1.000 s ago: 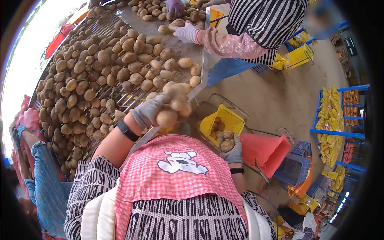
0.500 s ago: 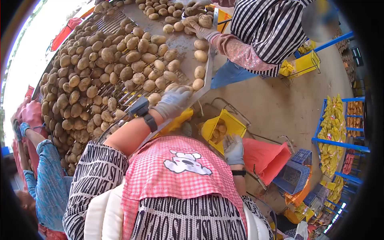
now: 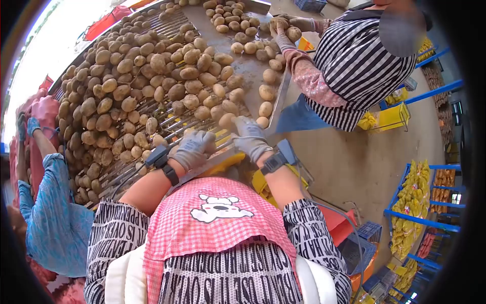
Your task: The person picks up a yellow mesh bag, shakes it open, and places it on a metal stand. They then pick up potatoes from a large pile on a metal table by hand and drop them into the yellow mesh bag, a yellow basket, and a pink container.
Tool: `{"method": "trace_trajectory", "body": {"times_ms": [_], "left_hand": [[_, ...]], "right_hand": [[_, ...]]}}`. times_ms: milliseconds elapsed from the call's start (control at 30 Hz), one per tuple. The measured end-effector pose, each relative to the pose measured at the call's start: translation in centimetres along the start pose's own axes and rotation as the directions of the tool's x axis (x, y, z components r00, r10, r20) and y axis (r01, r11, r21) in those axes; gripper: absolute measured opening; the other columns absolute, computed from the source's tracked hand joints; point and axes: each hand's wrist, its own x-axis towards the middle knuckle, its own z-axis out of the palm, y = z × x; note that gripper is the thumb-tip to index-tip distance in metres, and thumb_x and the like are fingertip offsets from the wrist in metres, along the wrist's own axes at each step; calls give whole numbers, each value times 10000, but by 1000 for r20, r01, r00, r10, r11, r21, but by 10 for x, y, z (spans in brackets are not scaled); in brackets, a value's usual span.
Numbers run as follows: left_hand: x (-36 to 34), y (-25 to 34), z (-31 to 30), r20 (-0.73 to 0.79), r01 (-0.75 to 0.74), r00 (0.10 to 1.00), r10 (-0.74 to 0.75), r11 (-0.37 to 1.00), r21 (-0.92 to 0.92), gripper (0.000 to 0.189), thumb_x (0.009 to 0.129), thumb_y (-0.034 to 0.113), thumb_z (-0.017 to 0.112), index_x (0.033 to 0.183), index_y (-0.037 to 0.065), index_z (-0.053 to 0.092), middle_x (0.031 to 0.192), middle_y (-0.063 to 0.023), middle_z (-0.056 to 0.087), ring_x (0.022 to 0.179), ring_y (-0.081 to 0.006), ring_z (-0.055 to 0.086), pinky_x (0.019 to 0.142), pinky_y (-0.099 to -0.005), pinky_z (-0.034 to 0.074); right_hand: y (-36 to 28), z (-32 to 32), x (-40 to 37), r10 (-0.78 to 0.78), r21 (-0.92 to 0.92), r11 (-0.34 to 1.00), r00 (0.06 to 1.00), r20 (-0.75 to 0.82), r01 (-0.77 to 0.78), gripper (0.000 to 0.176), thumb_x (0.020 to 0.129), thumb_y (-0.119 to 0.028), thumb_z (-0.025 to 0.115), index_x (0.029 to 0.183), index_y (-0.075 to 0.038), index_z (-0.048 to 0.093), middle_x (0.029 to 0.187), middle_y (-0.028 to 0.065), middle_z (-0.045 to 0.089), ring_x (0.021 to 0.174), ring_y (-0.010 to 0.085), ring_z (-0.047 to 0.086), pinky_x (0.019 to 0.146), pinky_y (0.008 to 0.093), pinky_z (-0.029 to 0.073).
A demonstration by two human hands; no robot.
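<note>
Left hand [image 3: 192,149] and right hand [image 3: 249,137]: both gloved palms face down at the bench [image 3: 250,71] edge. Whatever lies under them is hidden, so the grip cannot be determined. Yellow crate [image 3: 259,183]: mostly covered by the right forearm. Bench far end: cut off by the top edge. Goods on the blue shelves [image 3: 412,223]: too small to identify.

I read bright, even daylight; the upper-left corner blows out to white glare. Shadows under the potatoes [image 3: 152,66] are soft. Fisheye bends the edges inside a black vignette. Left hand [image 3: 192,149] and right hand [image 3: 250,137] are sharp; the blue racks [image 3: 420,202] are softer.
</note>
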Motion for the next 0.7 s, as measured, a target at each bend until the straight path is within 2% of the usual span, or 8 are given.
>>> {"method": "trace_trajectory", "body": {"times_ms": [100,300,367,467,533,600,667,700], "left_hand": [[-13,-13,-3,-61,198,972,-226,934,-298,537,770,117,714,1277,115,537,1074,-122,640,966,-323,634,885,-420,506],[-71,-55,-14,19,-87,966,-258,-392,-916,460,902,346,681,1266,87,572,1137,-92,668,1074,-265,647,948,-426,531],[-93,-44,-25,92,-177,906,-412,-568,-804,472,920,449,654,1228,95,610,1136,-98,674,1027,-254,656,928,-463,545],[-114,-57,-11,47,-212,965,-258,-874,-438,545,926,509,612,1284,98,594,1203,-108,656,1099,-255,645,940,-450,533],[-120,-59,3,46,-257,954,-296,-886,-387,433,944,436,600,1192,83,643,1183,-102,661,1028,-242,662,903,-430,552],[-120,-55,8,172,-280,881,-442,-778,-563,371,951,373,598,1162,72,647,1128,-88,667,934,-226,667,827,-405,567],[-118,-44,2,207,-235,867,-454,-737,-633,333,938,296,609,1179,68,633,1104,-80,654,891,-210,650,758,-372,561],[-115,-39,-2,205,-212,863,-463,-698,-683,333,928,281,621,1186,69,625,1117,-79,643,902,-199,646,736,-365,555]], "right_hand": [[4,15,23,28,-325,945,977,213,44,502,828,-237,698,1291,-93,566,1155,211,652,1034,348,668,905,439,526],[2,-18,52,402,37,897,848,345,-440,644,738,-280,749,1300,-60,527,1064,171,678,1025,342,667,877,383,532],[46,7,50,395,794,237,802,448,-560,506,823,-274,673,1274,-76,560,1066,119,693,984,291,673,842,409,553],[34,-53,69,374,741,-584,701,607,-331,321,912,-244,589,1198,-103,620,1012,73,694,940,255,678,779,445,583],[62,-53,87,519,777,-574,619,590,-258,208,906,-176,599,1089,-111,673,951,57,697,929,245,680,799,436,579],[93,-41,92,457,862,332,865,209,-384,249,931,-207,605,1097,-41,689,1039,94,714,960,250,685,828,355,570],[98,-46,95,364,731,478,867,340,-487,259,918,-174,600,1144,-84,690,1089,103,707,983,272,687,831,356,565],[81,-53,98,249,130,933,862,442,-336,256,916,-165,594,1146,-118,694,1123,105,699,1004,284,685,840,382,563]]}}
